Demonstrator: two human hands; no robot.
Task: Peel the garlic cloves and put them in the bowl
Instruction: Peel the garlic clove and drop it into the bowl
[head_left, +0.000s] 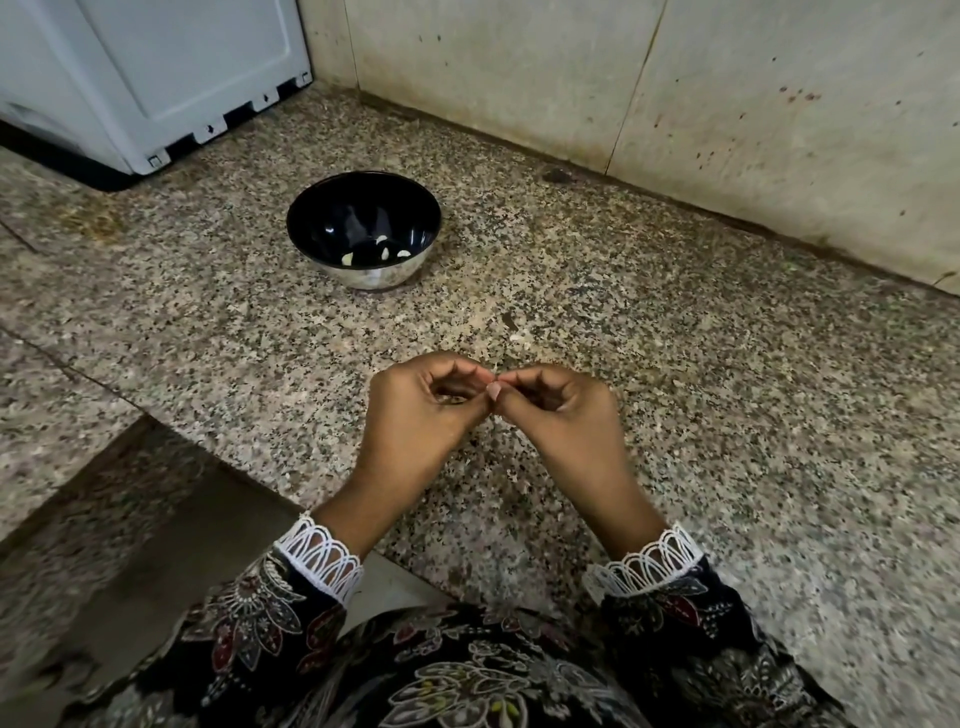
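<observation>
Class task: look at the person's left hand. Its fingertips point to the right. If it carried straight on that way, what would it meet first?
The right hand. The left hand already has its fingertips against the right hand's, both pinching a small pale garlic clove between them, so nothing else lies in that line.

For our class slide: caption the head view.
Both hands pinch a garlic clove near a bowl.

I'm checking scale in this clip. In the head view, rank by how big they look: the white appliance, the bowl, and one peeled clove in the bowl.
1. White appliance, partly cut off by the frame
2. Bowl
3. Peeled clove, by far the smallest
</observation>
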